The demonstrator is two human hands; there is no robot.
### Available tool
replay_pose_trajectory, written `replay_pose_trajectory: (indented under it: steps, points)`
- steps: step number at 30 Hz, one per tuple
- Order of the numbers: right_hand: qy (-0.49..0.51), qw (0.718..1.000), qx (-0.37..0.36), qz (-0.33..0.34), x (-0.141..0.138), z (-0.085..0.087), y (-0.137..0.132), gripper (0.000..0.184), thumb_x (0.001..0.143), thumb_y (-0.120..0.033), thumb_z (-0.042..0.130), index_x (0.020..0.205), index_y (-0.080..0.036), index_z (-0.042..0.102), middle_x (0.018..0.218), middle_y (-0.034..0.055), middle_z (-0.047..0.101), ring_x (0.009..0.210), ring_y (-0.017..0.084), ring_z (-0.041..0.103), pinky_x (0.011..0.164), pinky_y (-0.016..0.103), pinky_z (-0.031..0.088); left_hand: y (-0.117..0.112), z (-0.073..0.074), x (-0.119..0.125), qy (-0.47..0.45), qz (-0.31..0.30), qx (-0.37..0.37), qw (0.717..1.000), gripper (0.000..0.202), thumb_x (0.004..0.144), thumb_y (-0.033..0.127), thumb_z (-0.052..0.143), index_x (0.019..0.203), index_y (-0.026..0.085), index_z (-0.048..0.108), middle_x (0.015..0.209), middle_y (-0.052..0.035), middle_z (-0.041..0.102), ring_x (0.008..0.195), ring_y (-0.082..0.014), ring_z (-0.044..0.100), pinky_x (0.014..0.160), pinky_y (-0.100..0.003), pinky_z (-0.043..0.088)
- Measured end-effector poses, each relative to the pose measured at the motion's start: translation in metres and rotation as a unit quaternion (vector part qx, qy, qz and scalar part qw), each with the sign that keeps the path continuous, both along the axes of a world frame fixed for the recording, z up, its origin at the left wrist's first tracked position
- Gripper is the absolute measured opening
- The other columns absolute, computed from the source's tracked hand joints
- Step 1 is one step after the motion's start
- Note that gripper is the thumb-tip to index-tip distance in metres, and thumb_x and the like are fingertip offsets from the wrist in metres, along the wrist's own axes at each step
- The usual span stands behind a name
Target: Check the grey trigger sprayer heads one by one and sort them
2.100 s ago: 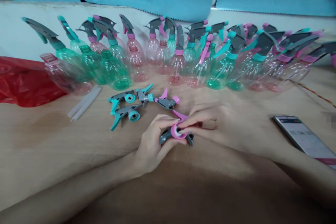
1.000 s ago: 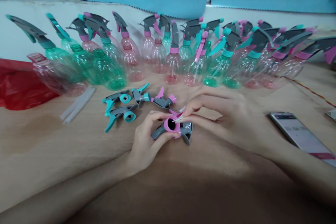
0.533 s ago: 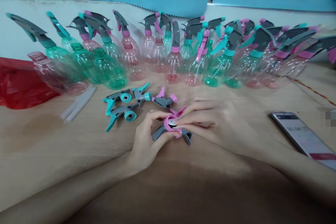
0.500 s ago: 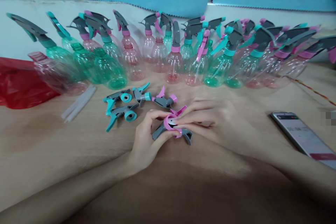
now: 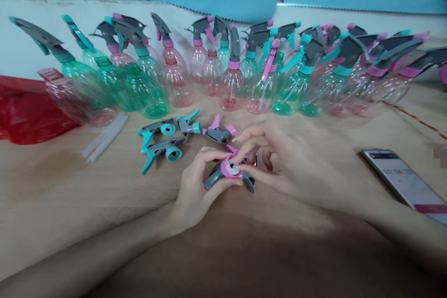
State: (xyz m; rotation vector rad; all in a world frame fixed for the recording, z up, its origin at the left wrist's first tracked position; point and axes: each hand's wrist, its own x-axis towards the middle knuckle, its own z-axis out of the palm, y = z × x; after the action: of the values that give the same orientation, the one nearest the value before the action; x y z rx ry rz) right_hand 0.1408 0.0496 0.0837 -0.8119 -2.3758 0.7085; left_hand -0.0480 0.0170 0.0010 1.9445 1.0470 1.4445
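My left hand (image 5: pixel 197 186) is closed around a pink-and-grey spray trigger head (image 5: pixel 213 178), low over the table. Its pink collar faces up, and a white washer (image 5: pixel 233 166) with a dark hole lies inside. At the collar's right side is my right hand (image 5: pixel 275 158): the thumb touches the washer's edge, while the index finger is raised above it, apart from the thumb. Another grey part (image 5: pixel 249 182) shows just under the collar; my fingers hide how it connects. Behind my hands lie a loose pink-and-grey trigger head (image 5: pixel 218 135) and several turquoise-and-grey trigger heads (image 5: pixel 163 152).
Spray bottles (image 5: pixel 231 87) in pink and green line the table's back, several without heads. White tubes (image 5: pixel 104 138) and a red bag (image 5: pixel 31 109) are at left. A phone (image 5: pixel 403 179) lies at right, with a twisted cord (image 5: pixel 414 120) behind it.
The white washer, tilted between my right fingers and the collar before, now lies flat inside the collar. My right index finger has lifted away; my left hand has barely moved.
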Motion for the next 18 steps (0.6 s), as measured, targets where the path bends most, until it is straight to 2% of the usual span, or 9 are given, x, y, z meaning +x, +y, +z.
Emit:
replay_pose_trajectory:
  steps: [3, 6, 10, 15, 18]
  points:
    - [0.036, 0.999, -0.026, 0.008, -0.001, -0.012, -0.001, 0.046, 0.082, -0.018, 0.058, 0.123, -0.02, 0.035, 0.092, -0.0005, 0.064, 0.073, 0.012, 0.062, 0.059, 0.023, 0.048, 0.0, 0.0, 0.0, -0.002, 0.008, 0.0, 1.0, 0.035, 0.078, 0.022, 0.07, 0.107, 0.022, 0.052, 0.097, -0.0006, 0.058, 0.089, -0.0141, 0.057, 0.08, -0.027, 0.044]
    - [0.042, 0.998, -0.053, 0.009, -0.001, -0.018, -0.001, 0.054, 0.08, -0.017, 0.059, 0.127, -0.022, 0.031, 0.093, -0.0015, 0.061, 0.074, 0.012, 0.061, 0.058, 0.023, 0.048, 0.001, 0.0, -0.001, 0.001, 0.007, 0.004, 1.0, 0.035, 0.078, 0.022, 0.07, 0.107, 0.022, 0.052, 0.098, -0.0016, 0.058, 0.09, -0.0149, 0.057, 0.081, -0.029, 0.045]
    - [0.021, 0.999, -0.043, -0.004, 0.0, -0.016, 0.001, 0.055, 0.077, -0.016, 0.06, 0.125, -0.021, 0.034, 0.093, -0.0006, 0.061, 0.068, 0.012, 0.059, 0.056, 0.024, 0.048, 0.001, 0.0, 0.0, 0.001, 0.002, 0.009, 1.0, 0.035, 0.077, 0.019, 0.071, 0.107, 0.022, 0.052, 0.099, -0.0025, 0.058, 0.09, -0.0155, 0.057, 0.081, -0.029, 0.045]
    - [-0.01, 1.0, -0.012, -0.008, 0.001, -0.013, 0.002, 0.038, 0.077, -0.019, 0.06, 0.112, -0.023, 0.049, 0.097, 0.0016, 0.064, 0.068, 0.014, 0.062, 0.054, 0.026, 0.049, 0.0, 0.0, 0.001, -0.002, -0.008, 0.017, 1.0, 0.035, 0.077, 0.016, 0.07, 0.107, 0.021, 0.052, 0.098, -0.0025, 0.057, 0.092, -0.0153, 0.056, 0.081, -0.028, 0.044]
    - [-0.019, 0.999, 0.013, -0.027, 0.001, -0.013, 0.001, 0.042, 0.076, -0.022, 0.06, 0.117, -0.023, 0.048, 0.098, 0.0032, 0.066, 0.072, 0.017, 0.064, 0.058, 0.029, 0.051, 0.0, -0.001, 0.0, 0.001, -0.005, 0.025, 1.0, 0.033, 0.079, 0.017, 0.068, 0.107, 0.021, 0.052, 0.098, -0.0028, 0.056, 0.093, -0.0156, 0.055, 0.081, -0.029, 0.044]
